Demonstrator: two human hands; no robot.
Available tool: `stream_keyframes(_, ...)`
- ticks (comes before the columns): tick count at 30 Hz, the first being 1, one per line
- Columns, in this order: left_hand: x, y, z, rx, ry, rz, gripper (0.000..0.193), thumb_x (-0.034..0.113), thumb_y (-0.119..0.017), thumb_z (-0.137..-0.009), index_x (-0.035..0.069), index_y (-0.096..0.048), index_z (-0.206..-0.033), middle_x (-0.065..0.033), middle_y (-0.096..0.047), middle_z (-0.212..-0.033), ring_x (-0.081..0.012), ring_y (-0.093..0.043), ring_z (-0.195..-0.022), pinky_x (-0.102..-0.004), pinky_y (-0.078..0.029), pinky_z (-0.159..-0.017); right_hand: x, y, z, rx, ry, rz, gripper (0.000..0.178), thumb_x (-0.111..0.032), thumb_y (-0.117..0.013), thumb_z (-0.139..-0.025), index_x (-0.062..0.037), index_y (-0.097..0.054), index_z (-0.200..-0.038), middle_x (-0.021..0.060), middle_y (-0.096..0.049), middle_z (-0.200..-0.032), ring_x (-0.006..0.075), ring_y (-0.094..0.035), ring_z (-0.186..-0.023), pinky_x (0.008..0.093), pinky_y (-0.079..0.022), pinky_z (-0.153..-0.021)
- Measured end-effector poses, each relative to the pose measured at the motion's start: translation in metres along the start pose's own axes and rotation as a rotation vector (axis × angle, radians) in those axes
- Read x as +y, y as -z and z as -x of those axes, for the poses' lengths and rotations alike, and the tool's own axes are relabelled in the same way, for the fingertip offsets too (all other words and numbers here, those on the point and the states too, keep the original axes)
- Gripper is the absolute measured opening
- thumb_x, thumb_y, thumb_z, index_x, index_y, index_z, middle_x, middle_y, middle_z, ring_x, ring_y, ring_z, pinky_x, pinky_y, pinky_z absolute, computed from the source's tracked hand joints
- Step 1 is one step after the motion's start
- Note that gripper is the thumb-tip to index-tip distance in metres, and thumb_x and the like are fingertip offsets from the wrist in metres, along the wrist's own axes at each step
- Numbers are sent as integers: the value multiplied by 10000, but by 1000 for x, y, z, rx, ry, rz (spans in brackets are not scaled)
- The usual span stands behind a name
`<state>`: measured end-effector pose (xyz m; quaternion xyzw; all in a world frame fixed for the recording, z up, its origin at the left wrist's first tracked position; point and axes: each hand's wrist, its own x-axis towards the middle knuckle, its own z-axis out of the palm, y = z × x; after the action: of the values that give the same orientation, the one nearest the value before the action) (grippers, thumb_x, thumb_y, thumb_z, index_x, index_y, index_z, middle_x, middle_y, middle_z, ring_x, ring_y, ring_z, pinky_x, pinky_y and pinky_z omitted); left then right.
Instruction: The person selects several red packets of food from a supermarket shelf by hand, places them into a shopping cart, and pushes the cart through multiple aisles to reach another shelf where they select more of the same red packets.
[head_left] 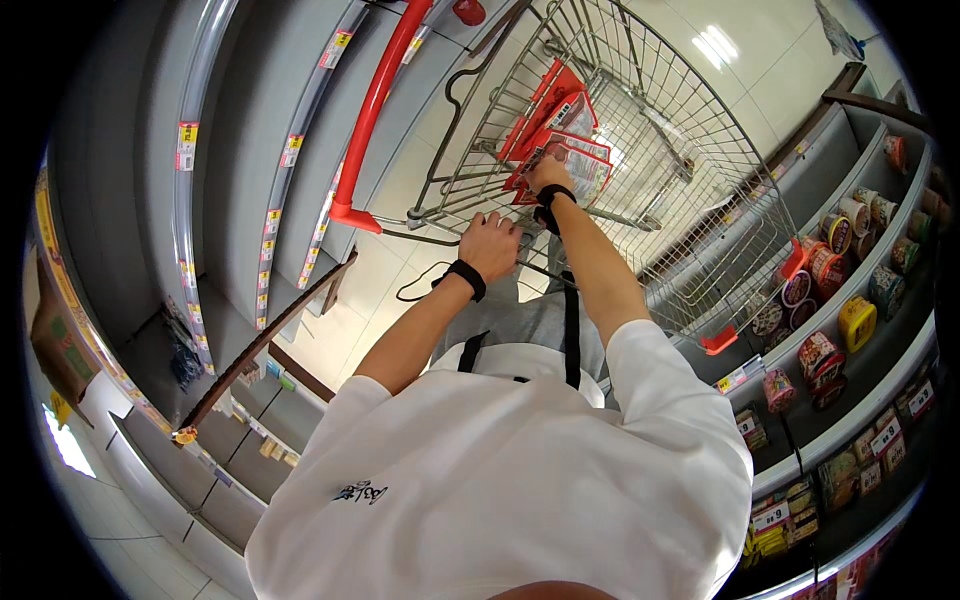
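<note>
A metal wire shopping cart [690, 110] with a red handle [372, 120] stands in front of me, its handle to my left. My left hand [490, 246] has its fingers curled over the cart's near wire rim. Over that rim reaches my right hand [549, 174], its fingers closed at the edge of a flat red packet [588, 168] with a pale printed panel. More red packets [572, 113] lie just beyond it in the basket, overlapping. Part of the held packet is hidden by my hand.
Grey shelves [235, 150] with price tags rise on the left. Along the right, shelves hold several tubs and cups [825, 265], a yellow tub [857, 322] and hanging packets [785, 515] below. A cardboard box [62, 335] sits at far left. Pale floor tiles [780, 60] show beyond the cart.
</note>
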<state>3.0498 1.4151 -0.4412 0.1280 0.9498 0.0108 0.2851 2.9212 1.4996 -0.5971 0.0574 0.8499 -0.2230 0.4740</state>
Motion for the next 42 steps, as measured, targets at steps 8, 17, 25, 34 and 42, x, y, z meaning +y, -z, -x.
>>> stream_keyframes(8,-3,-4,1,-6,-17,-16,379,388,-713,-717,102,-677,-962,-50,-642,-982,-241,-578,-1003,-428,-430,-866,57,49,27,133,28,-138,376,-303,-646,-807,11,-667,-1012,235,-670,-1071,390,-642,-1017,462,-528,-856)
stream_keyframes(17,-6,-5,7,22,-65,12,422,385,-688,-734,123,-634,-1060,-78,-662,-1064,-264,-602,-1040,-467,-447,-879,145,131,201,570,-32,-31,248,-267,-671,-769,-68,-709,-912,200,-687,-929,381,-662,-891,484,-535,-757)
stream_keyframes(25,-13,-16,-17,-60,-148,76,844,320,-704,-730,171,-317,-1466,-201,-619,-1197,-400,-614,-1046,-524,-473,-898,192,152,462,1501,65,234,170,-211,-717,-676,-142,-662,-822,32,-553,-839,223,-538,-866,376,-404,-732)
stream_keyframes(34,89,8,-33,-207,-496,-96,780,436,-736,-724,1,-457,-1308,-267,-621,-1177,-391,-602,-1108,-462,-477,-932,212,118,780,1871,-418,595,161,-153,-721,-689,-149,-635,-825,29,-574,-880,223,-568,-876,398,-425,-762)
stream_keyframes(42,102,-35,-52,-82,-509,-126,598,391,-706,-746,-39,-549,-1130,-284,-652,-1051,-410,-631,-1021,-471,-510,-859,248,82,1031,1771,-788,702,210,-104,-649,-807,-41,-669,-1006,151,-658,-1021,346,-642,-925,406,-512,-806)
